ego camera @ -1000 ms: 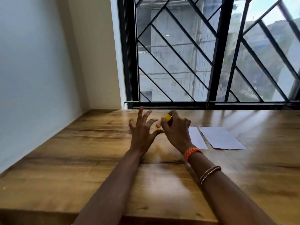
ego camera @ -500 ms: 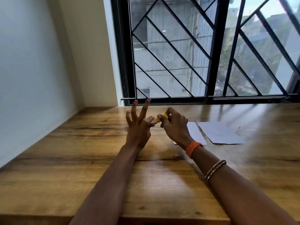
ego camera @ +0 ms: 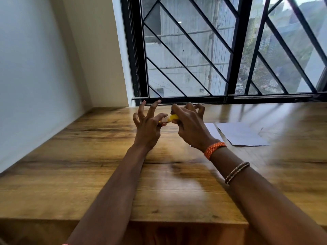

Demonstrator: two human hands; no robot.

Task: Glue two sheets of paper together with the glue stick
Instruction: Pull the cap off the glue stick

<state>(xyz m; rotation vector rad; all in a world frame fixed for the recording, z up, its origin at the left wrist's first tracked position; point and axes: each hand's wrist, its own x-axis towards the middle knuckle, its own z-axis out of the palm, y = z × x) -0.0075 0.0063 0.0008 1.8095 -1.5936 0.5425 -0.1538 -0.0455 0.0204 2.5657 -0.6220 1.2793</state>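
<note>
Right hand (ego camera: pixel 190 128) grips the glue (ego camera: pixel 173 117); left hand (ego camera: pixel 147 128) pinches its end. Papers (ego camera: pixel 240 134) lie at 3 o'clock.

Wooden table (ego camera: pixel 74 167) spreading across the lower view, pale wall (ego camera: pixel 35 68) standing at nine o'clock, black-barred window (ego camera: pixel 230 50) letting in daylight at one o'clock

Both forearms reach forward, hands raised close together. The right hand (ego camera: pixel 190 126) curls around the yellow glue stick (ego camera: pixel 173 117). The left hand (ego camera: pixel 147 128) pinches the stick's left end, other fingers spread upward.
</note>
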